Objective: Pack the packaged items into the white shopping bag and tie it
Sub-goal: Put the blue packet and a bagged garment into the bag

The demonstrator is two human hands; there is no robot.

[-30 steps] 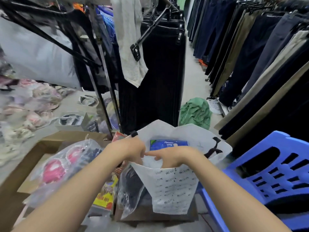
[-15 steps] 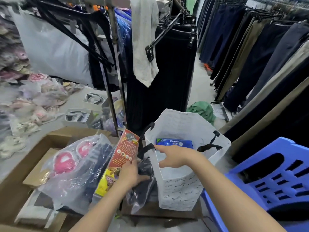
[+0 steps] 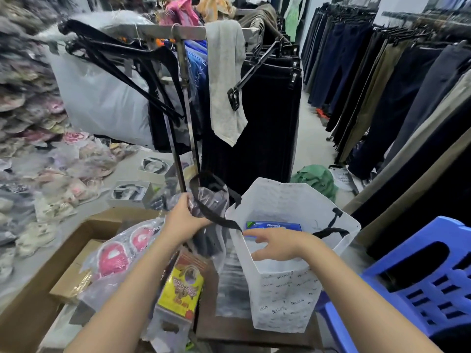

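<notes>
The white shopping bag stands open on a dark low stand, its black handles hanging loose. A blue packet lies inside it. My left hand grips a clear plastic packet of dark clothing, lifted just left of the bag's rim, with one black handle draped over it. My right hand hovers over the bag's near rim with fingers spread, holding nothing. A red-and-yellow packaged item lies below my left hand. A clear packet with pink items rests further left.
A cardboard box sits at lower left. A metal clothes rack with dark garments stands right behind the bag. A blue plastic chair is at the right. Hanging trousers line the right side. Piles of packets cover the floor at left.
My left hand let the red-and-yellow package drop and lifted the clear packet of dark clothing up beside the bag. My right hand stayed at the bag's rim, fingers now spread.
</notes>
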